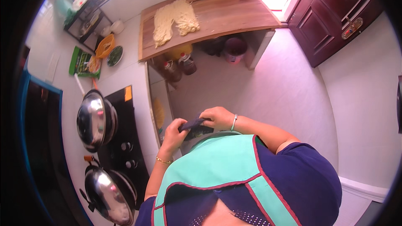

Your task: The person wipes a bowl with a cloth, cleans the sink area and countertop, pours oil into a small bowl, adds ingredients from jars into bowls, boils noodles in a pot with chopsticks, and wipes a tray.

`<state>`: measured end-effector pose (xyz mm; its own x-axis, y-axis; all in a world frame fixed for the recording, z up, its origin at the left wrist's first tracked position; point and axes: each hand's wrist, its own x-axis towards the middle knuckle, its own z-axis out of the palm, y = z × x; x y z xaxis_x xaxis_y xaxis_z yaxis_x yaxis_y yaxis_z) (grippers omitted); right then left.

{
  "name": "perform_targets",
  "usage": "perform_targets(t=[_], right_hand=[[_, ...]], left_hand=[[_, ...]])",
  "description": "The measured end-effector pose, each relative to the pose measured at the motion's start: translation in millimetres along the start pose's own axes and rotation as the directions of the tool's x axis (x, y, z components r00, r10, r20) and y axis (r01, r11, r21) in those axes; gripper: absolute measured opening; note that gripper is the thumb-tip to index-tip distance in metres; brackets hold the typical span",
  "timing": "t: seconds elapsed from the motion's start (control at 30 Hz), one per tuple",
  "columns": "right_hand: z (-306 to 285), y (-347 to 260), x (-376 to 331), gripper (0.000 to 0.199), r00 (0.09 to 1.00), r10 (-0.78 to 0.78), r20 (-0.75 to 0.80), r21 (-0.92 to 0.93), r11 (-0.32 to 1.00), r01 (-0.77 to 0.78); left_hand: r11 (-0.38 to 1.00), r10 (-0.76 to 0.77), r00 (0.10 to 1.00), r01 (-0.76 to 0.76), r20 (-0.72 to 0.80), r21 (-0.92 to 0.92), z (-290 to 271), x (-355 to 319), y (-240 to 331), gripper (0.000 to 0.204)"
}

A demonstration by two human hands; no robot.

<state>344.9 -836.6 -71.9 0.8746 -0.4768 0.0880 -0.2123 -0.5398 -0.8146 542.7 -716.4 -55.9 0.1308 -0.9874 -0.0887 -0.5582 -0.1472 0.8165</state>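
Observation:
Both my hands are closed in front of my green apron [213,159], gripping a dark piece of cloth [193,124] between them. My left hand [173,134] pinches its left end, and my right hand [218,118] holds the other end. Part of the cloth hangs below the fingers, and its exact kind is hard to make out. Farther off, pale strands of dough or noodles [176,16] lie spread on a wooden table [234,10], well apart from my hands.
At the left, two lidded pans [93,119] [109,194] stand on a black stove [121,134]. Beyond them are a green packet [85,63], an orange basket [105,46] and a plate of greens [114,55]. Bottles [187,65] and a pink bucket [235,50] sit under the table. A dark red door [331,21] stands right.

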Motion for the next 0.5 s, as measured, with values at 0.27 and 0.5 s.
perform_targets(t=[0.27, 0.5], right_hand=[[-186, 46, 16, 0.027, 0.965, -0.133, -0.225, 0.085, 0.984, 0.156], [-254, 133, 40, 0.027, 0.896, 0.411, 0.17, 0.954, 0.161, -0.254]], left_hand=[[0.355, -0.115, 0.989, 0.132, 0.097, -0.925, 110, 207, 77, 0.029], [0.159, 0.204, 0.856, 0.45, 0.476, -0.879, 174, 332, 121, 0.036]])
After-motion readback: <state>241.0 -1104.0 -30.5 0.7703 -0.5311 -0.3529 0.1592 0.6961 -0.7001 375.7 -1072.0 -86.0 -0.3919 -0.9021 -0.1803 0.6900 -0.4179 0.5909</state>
